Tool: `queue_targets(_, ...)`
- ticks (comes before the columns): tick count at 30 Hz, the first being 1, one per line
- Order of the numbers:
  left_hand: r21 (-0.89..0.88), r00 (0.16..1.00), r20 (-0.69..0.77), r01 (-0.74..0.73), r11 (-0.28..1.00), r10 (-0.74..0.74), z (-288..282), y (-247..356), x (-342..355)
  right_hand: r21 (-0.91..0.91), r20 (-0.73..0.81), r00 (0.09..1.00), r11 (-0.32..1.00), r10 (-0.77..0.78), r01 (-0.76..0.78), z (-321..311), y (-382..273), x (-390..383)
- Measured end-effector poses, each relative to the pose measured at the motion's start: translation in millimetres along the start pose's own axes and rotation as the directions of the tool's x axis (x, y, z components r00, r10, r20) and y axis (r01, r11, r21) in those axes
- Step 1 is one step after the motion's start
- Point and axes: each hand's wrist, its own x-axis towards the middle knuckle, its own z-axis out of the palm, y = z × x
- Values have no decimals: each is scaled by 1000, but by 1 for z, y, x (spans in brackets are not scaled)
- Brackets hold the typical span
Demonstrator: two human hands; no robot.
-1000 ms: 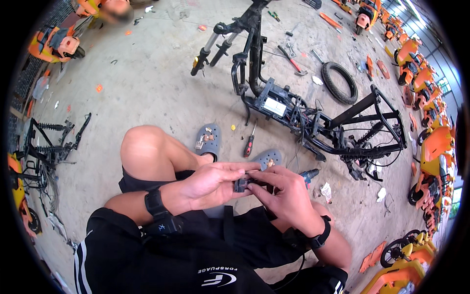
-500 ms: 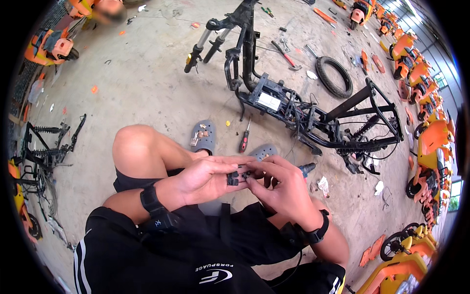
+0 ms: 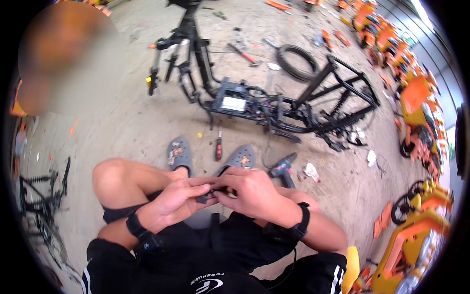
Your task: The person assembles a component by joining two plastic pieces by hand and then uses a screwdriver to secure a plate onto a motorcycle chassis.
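In the head view, left hand (image 3: pixel 171 203) and right hand (image 3: pixel 250 192) pinch a black part (image 3: pixel 206 197) between their fingertips, partly hidden; on the floor (image 3: pixel 132 130) ahead, a screwdriver (image 3: pixel 219 148) lies between two shoes (image 3: pixel 179 154), a drill (image 3: pixel 282 166) right of them; beyond stands a black frame (image 3: pixel 274 110); scooters (image 3: pixel 416 100) line the floor's right edge.

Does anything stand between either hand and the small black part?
Nothing visible does: the left hand and right hand both have fingers on the black part, which they partly hide. The screwdriver and drill lie on the floor, apart from it.
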Motion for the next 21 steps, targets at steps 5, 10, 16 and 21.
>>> queue_targets(5,57,998,-68,-1,998,5,8,-3,-6,88,0,999,995,54,-54,-1,2,-1)
queue_targets(10,-55,995,-102,-29,998,23,18,-2,-5,278,-76,985,952,152,-126,-14,-3,-7)
queue_targets(16,-181,987,-160,-2,983,-28,26,39,-52,560,-284,863,803,418,-205,-83,-8,-62)
queue_targets(21,53,884,-179,-430,901,432,-5,121,-111,494,-593,568,815,571,-304,-145,42,-119)
